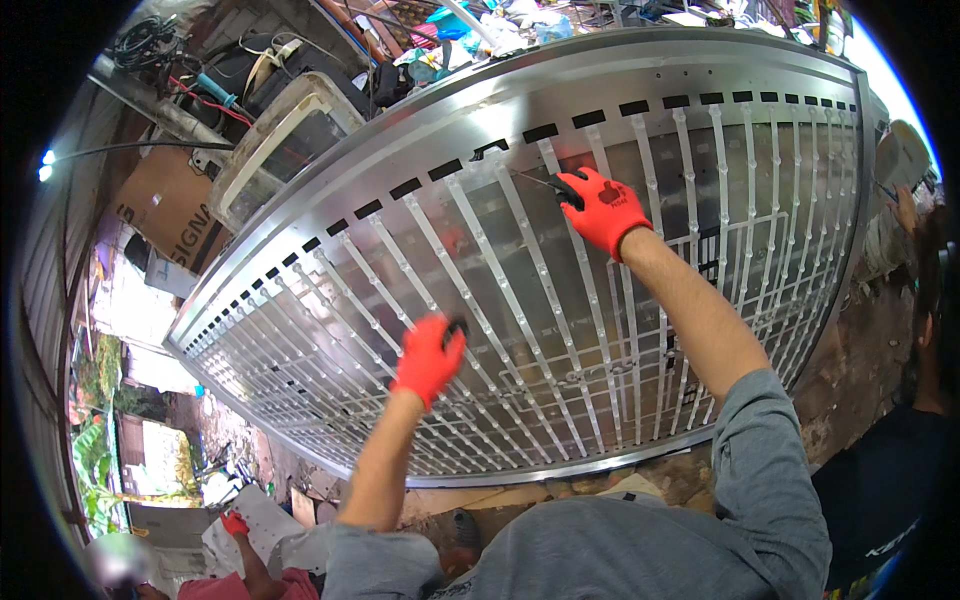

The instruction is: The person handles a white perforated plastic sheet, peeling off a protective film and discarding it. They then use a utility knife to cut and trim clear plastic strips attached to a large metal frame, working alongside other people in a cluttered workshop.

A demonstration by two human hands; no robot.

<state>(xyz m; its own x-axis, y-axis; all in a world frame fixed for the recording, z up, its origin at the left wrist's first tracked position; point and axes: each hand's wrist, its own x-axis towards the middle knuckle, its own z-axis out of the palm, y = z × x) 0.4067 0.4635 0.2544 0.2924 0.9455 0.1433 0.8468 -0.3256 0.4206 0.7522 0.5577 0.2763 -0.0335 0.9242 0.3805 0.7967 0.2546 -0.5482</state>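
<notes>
A large metal panel (600, 65) spreads out in front of me, with rows of pale strips (515, 215) bearing small clear beads. Black rectangles (540, 131) line its far edge. My right hand (604, 208), in a red glove with black fingertips, is over the panel's far middle part. Its fingers are closed on a thin-shafted tool (533, 180), whose tip points left toward the strip ends; the handle is hidden in the glove. My left hand (428, 360), gloved alike, is over the strips nearer to me. It is blurred, and I cannot tell how its fingers are set.
Left of the panel are a clear plastic bin (285, 150) and a cardboard box (170, 205). Plastic-wrapped clutter (480, 25) lies beyond the far edge. A person with a red glove (235, 523) is at lower left; another person's arm (908, 210) is at right.
</notes>
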